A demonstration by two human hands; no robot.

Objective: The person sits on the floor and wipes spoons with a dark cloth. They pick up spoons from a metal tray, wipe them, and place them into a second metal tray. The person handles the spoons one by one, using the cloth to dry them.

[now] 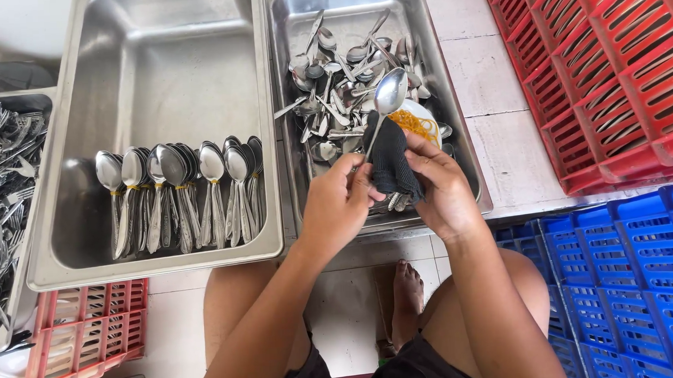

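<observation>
Head view, looking down past bare knees and one foot [408, 291] on a tiled floor [489, 87]. Left hand [336, 208] is closed around the lower handle of a single steel spoon [388, 98]; the spoon stands nearly upright, bowl uppermost and tilted slightly right, over the near half of the right-hand steel pan [453, 110]. Right hand [439, 184] grips a dark cloth [392, 161], fingers curled over it; the cloth wraps the spoon's shaft just below the bowl, and the two hands nearly touch at the pan's near rim. The right-hand pan holds a loose heap of unsorted spoons [340, 84] toward its far and middle part, and a small white dish with yellow rubber bands [415, 123] just beside the cloth, toward the pan's right wall. The left-hand steel pan [160, 61] sits alongside, touching rim to rim; along its near edge lies a row of bundled spoons [180, 191], bowls pointing to the far side, some bundles tied with yellow bands. At the far left edge a third tray holds a pile of forks [4, 178]. Red crate [608, 68] at upper right, blue crate [630, 268] at lower right, a smaller red crate [88, 332] under the left pan's near corner.
</observation>
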